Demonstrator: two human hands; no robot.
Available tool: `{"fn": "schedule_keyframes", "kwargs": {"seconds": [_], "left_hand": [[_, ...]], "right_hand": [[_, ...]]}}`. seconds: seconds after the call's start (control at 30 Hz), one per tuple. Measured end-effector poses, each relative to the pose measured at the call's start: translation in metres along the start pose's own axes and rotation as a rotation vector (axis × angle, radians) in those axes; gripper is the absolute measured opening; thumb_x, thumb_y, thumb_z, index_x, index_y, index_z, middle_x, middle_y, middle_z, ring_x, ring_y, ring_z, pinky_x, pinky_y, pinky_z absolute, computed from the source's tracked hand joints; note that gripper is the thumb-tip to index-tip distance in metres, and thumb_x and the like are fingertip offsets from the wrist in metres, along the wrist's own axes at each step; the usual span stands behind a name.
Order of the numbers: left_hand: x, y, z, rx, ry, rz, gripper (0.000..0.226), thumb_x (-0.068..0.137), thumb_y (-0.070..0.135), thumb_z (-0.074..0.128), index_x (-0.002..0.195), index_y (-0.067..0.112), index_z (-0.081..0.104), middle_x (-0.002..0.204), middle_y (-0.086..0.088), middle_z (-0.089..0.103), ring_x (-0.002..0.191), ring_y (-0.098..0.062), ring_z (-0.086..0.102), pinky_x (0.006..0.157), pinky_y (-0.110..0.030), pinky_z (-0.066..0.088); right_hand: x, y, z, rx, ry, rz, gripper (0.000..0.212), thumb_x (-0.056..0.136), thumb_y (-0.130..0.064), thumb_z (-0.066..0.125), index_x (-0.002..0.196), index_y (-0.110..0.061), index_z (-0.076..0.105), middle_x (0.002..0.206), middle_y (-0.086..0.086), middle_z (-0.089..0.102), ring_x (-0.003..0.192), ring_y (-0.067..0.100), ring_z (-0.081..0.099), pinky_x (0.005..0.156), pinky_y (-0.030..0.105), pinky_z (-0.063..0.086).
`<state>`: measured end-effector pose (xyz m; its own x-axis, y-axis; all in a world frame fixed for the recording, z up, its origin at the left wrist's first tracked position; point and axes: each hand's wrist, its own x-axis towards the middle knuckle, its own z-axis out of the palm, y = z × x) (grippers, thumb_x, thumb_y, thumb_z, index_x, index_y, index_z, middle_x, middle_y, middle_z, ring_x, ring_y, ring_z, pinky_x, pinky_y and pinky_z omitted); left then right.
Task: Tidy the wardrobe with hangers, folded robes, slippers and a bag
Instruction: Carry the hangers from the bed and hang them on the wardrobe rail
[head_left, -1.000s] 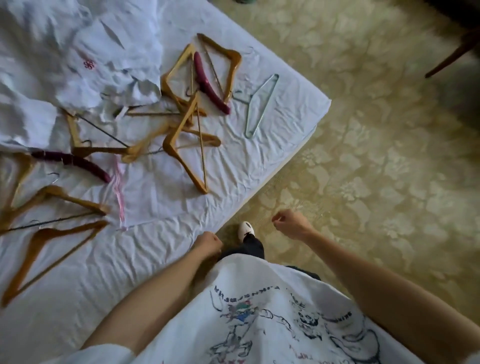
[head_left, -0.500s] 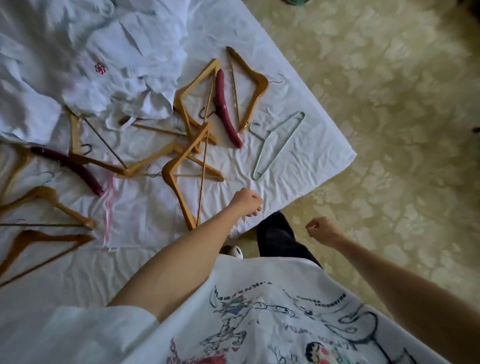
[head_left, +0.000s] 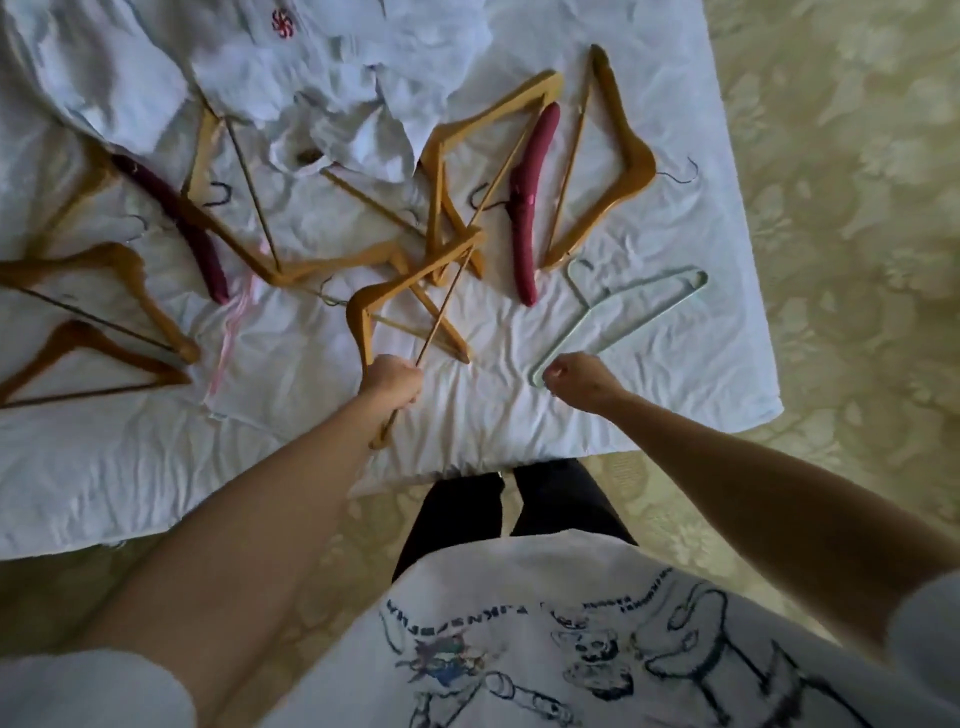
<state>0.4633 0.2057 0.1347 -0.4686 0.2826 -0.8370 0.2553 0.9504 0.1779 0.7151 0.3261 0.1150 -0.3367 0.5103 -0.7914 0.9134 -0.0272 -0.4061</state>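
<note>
Both bare forearms reach forward from the bottom of the view, toward twelve o'clock. The left hand (head_left: 390, 382) sits near the centre, knuckles up, fingers curled tight around the wooden hanger (head_left: 363, 332) it grips. The right hand (head_left: 574, 382) lies at its three o'clock, well apart from it, fingers loosely curled with thumb and fingertips drawn together; whether it pinches anything cannot be told. Both elbows are slightly bent.
</note>
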Motion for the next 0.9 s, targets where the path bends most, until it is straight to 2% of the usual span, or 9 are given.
{"fn": "schedule_keyframes", "kwargs": {"seconds": [0.1, 0.2, 0.3, 0.37, 0.47, 0.6, 0.77, 0.83, 0.9], "left_hand": [[0.053, -0.020, -0.013, 0.082, 0.097, -0.149, 0.037, 0.078, 0.031, 0.054, 0.100, 0.005, 0.071, 0.095, -0.012, 0.075, 0.080, -0.028, 0.071, 0.068, -0.032, 0.059], [0.089, -0.029, -0.014, 0.151, 0.122, -0.220, 0.039, 0.085, 0.031, 0.056, 0.110, 0.003, 0.066, 0.105, -0.014, 0.071, 0.091, -0.033, 0.069, 0.075, -0.039, 0.058], [0.131, -0.033, -0.012, 0.121, 0.189, -0.243, 0.041, 0.092, 0.039, 0.055, 0.115, 0.006, 0.062, 0.113, -0.013, 0.065, 0.104, -0.036, 0.065, 0.082, -0.041, 0.054], [0.161, -0.041, -0.006, 0.088, 0.184, -0.282, 0.048, 0.091, 0.043, 0.055, 0.123, 0.008, 0.061, 0.123, -0.015, 0.064, 0.111, -0.036, 0.062, 0.089, -0.043, 0.054], [0.186, -0.047, 0.002, -0.111, 0.195, -0.305, 0.049, 0.094, 0.034, 0.058, 0.133, 0.005, 0.057, 0.132, -0.014, 0.061, 0.117, -0.034, 0.061, 0.092, -0.039, 0.051], [0.203, -0.064, 0.008, -0.365, 0.238, -0.284, 0.043, 0.085, 0.031, 0.061, 0.119, 0.007, 0.068, 0.117, -0.008, 0.072, 0.103, -0.025, 0.070, 0.091, -0.038, 0.058], [0.152, -0.056, -0.002, -0.520, 0.201, -0.165, 0.018, 0.086, 0.030, 0.072, 0.079, 0.015, 0.067, 0.070, 0.001, 0.072, 0.068, -0.010, 0.072, 0.074, -0.026, 0.059], [0.122, -0.046, -0.008, -0.517, 0.123, -0.111, 0.020, 0.084, 0.028, 0.076, 0.075, 0.012, 0.067, 0.065, 0.000, 0.070, 0.055, -0.006, 0.067, 0.062, -0.021, 0.056], [0.089, -0.033, -0.018, -0.539, 0.080, -0.052, 0.023, 0.078, 0.028, 0.079, 0.073, 0.007, 0.070, 0.059, -0.003, 0.070, 0.052, -0.012, 0.065, 0.059, -0.024, 0.055]], "right_hand": [[0.045, 0.012, 0.009, -0.108, -0.039, 0.053, 0.027, 0.093, -0.019, 0.050, 0.104, -0.011, 0.073, 0.113, 0.010, 0.071, 0.111, 0.030, 0.064, 0.096, 0.040, 0.052], [0.084, 0.022, 0.019, -0.149, -0.071, 0.168, 0.032, 0.095, -0.017, 0.050, 0.119, -0.005, 0.069, 0.121, 0.016, 0.066, 0.117, 0.034, 0.060, 0.100, 0.040, 0.049], [0.127, 0.028, 0.031, -0.100, 0.049, 0.286, 0.037, 0.095, -0.030, 0.054, 0.120, -0.004, 0.064, 0.124, 0.017, 0.064, 0.117, 0.035, 0.059, 0.095, 0.038, 0.047], [0.155, 0.035, 0.040, -0.085, 0.154, 0.369, 0.052, 0.093, -0.045, 0.059, 0.127, -0.005, 0.060, 0.128, 0.016, 0.062, 0.123, 0.035, 0.057, 0.098, 0.039, 0.047], [0.182, 0.037, 0.052, -0.005, 0.229, 0.452, 0.061, 0.090, -0.052, 0.061, 0.129, -0.005, 0.059, 0.129, 0.015, 0.063, 0.123, 0.034, 0.058, 0.099, 0.038, 0.048], [0.184, 0.022, 0.065, 0.150, 0.282, 0.483, 0.040, 0.091, -0.036, 0.053, 0.109, -0.005, 0.072, 0.104, 0.015, 0.073, 0.104, 0.030, 0.069, 0.091, 0.037, 0.056], [0.143, 0.004, 0.079, 0.325, 0.399, 0.490, 0.054, 0.091, -0.040, 0.040, 0.098, 0.003, 0.073, 0.092, 0.020, 0.074, 0.095, 0.030, 0.071, 0.091, 0.037, 0.055], [0.105, -0.015, 0.075, 0.412, 0.422, 0.458, 0.053, 0.090, -0.040, 0.040, 0.095, 0.002, 0.073, 0.089, 0.018, 0.074, 0.090, 0.031, 0.070, 0.087, 0.040, 0.056], [0.064, -0.035, 0.065, 0.499, 0.472, 0.409, 0.044, 0.094, -0.035, 0.045, 0.090, 0.000, 0.071, 0.079, 0.012, 0.071, 0.078, 0.028, 0.069, 0.076, 0.034, 0.056]]}}
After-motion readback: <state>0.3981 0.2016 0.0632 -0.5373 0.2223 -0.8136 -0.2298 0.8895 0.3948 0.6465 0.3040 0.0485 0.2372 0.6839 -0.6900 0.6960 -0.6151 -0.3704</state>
